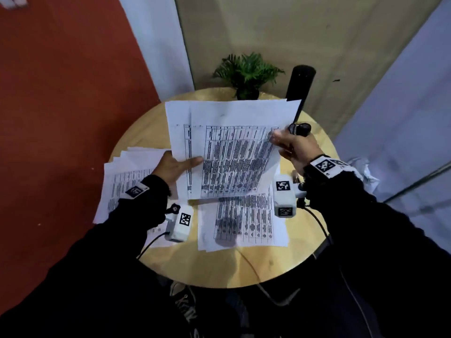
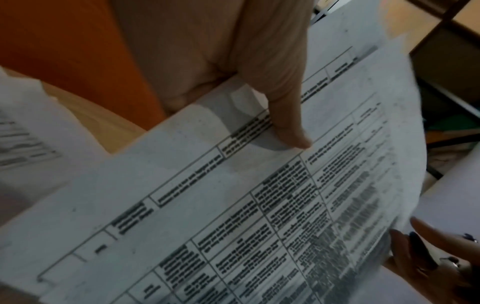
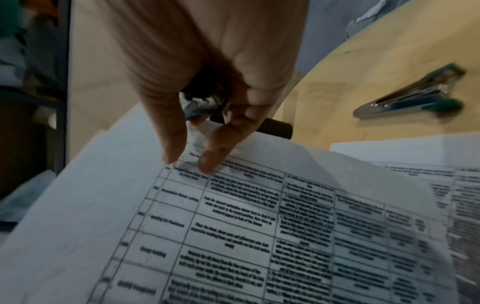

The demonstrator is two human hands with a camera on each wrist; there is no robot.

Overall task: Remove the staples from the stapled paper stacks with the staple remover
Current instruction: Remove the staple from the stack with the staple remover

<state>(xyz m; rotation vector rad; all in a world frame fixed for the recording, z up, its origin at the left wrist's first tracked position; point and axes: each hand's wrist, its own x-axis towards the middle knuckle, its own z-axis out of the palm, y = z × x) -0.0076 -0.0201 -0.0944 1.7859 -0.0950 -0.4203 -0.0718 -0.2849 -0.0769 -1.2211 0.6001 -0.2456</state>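
Above the round wooden table (image 1: 219, 269), the left hand (image 1: 172, 168) pinches the white printed paper stack (image 1: 231, 152) at nine o'clock; the right hand (image 1: 291, 147), at three o'clock, grips the black staple remover (image 1: 301, 130) while its fingertips (image 3: 207, 164) touch the sheets.

The head view looks steeply down on the round table (image 1: 219, 269) from above its near edge. Each wrist view looks along its hand, very close over the lifted printed sheets (image 2: 259, 205), which all three views share.
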